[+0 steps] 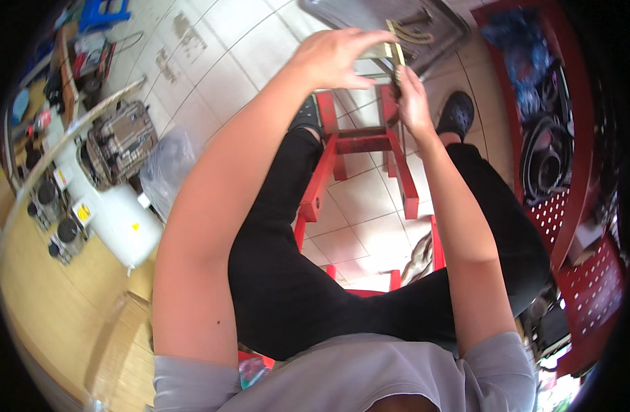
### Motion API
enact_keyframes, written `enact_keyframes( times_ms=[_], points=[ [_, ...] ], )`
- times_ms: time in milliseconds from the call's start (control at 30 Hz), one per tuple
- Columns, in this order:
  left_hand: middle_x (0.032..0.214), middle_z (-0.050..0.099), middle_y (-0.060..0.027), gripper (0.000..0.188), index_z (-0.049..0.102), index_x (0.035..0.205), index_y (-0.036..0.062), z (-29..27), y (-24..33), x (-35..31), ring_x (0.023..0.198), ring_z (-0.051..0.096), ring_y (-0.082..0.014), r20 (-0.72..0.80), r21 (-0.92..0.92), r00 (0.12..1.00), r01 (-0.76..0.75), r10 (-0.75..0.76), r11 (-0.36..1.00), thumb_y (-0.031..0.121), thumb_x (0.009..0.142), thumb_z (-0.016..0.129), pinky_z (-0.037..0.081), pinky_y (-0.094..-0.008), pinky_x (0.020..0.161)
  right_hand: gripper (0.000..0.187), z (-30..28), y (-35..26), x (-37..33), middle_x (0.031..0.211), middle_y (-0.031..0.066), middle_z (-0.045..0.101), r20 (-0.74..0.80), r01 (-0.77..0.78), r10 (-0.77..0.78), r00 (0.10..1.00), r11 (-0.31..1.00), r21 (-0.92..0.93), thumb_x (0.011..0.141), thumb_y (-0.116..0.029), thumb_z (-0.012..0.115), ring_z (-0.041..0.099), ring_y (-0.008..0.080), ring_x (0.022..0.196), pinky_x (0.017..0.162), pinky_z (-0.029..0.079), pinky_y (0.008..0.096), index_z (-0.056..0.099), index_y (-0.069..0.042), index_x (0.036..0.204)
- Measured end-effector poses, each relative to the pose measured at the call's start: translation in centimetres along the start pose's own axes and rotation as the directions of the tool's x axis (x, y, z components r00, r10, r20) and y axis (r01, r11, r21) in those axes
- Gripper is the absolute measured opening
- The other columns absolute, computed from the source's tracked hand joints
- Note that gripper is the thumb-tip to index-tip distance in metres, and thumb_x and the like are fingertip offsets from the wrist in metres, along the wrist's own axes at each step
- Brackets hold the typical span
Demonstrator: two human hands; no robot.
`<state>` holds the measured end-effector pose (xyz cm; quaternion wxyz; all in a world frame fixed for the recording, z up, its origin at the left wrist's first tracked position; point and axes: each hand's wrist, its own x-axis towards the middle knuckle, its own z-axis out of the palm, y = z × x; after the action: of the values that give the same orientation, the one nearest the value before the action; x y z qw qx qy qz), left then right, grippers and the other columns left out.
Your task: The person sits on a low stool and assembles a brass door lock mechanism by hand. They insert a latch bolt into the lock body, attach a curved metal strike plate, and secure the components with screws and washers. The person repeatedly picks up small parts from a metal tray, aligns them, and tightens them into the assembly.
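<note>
Your right hand (414, 106) pinches the near end of the narrow yellowish strip (399, 58), held up beyond the far end of the red frame (359, 142) and overlapping, in view, the near edge of the grey tray (458, 29). Your left hand (334, 60) has its thumb and fingers spread beside it; whether the fingertips touch, you cannot tell from here. The step in hand looks like positioning the strip; the next move calls for a steady right-hand pinch and careful left-hand placement.
</note>
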<state>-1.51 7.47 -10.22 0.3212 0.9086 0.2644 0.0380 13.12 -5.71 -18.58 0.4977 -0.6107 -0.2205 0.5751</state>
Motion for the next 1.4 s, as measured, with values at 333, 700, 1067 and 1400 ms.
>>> enact_keyframes(
  times_ms=[333, 700, 1067, 1400],
  points=[
    [0.092, 0.062, -0.0075, 0.072, 0.046, 0.127, 0.0320, 0.5, -0.1, -1.3, 0.083, 0.063, -0.0297, -0.043, -0.030, 0.999, 0.019, -0.020, 0.999, 0.027, 0.062, 0.076, 0.051, -0.0423, 0.070, 0.028, -1.2, 1.1, 0.6, 0.066, -0.0006, 0.043, 0.104, 0.047, -0.035, 0.994, 0.992, -0.113, 0.099, -0.029, 0.036, 0.038, 0.0089, 0.057, 0.055, 0.033, 0.0235, 0.049, -0.006, 0.090],
    [0.090, 0.062, -0.0083, 0.072, 0.045, 0.128, 0.0327, 0.3, 0.0, -1.3, 0.081, 0.063, -0.0297, -0.032, -0.007, 0.999, 0.018, -0.019, 1.000, 0.025, 0.063, 0.075, 0.051, -0.0416, 0.069, 0.034, -0.7, 0.6, 0.4, 0.063, -0.0018, 0.043, 0.099, 0.047, -0.043, 0.994, 0.998, -0.039, 0.100, -0.032, 0.035, 0.038, 0.0082, 0.054, 0.052, 0.032, 0.0231, 0.048, -0.007, 0.082],
    [0.091, 0.062, -0.0088, 0.075, 0.044, 0.129, 0.0329, 0.8, -0.5, -1.2, 0.082, 0.063, -0.0299, -0.030, -0.017, 0.999, 0.022, -0.022, 1.000, 0.023, 0.063, 0.076, 0.052, -0.0411, 0.070, 0.035, -0.5, 0.3, 0.4, 0.062, -0.0003, 0.043, 0.088, 0.027, -0.023, 0.996, 0.998, -0.051, 0.100, -0.031, 0.034, 0.039, 0.0093, 0.053, 0.052, 0.033, 0.0237, 0.048, -0.007, 0.080],
    [0.091, 0.062, -0.0087, 0.074, 0.044, 0.129, 0.0322, 0.9, -1.0, -1.4, 0.084, 0.063, -0.0297, -0.024, 0.013, 0.999, 0.030, -0.029, 0.999, 0.023, 0.063, 0.076, 0.052, -0.0415, 0.071, 0.035, -0.3, 0.7, 0.7, 0.062, 0.0004, 0.043, 0.072, 0.002, 0.001, 0.997, 0.999, -0.041, 0.100, -0.032, 0.034, 0.039, 0.0101, 0.053, 0.051, 0.034, 0.0244, 0.048, -0.006, 0.080]
  ],
)
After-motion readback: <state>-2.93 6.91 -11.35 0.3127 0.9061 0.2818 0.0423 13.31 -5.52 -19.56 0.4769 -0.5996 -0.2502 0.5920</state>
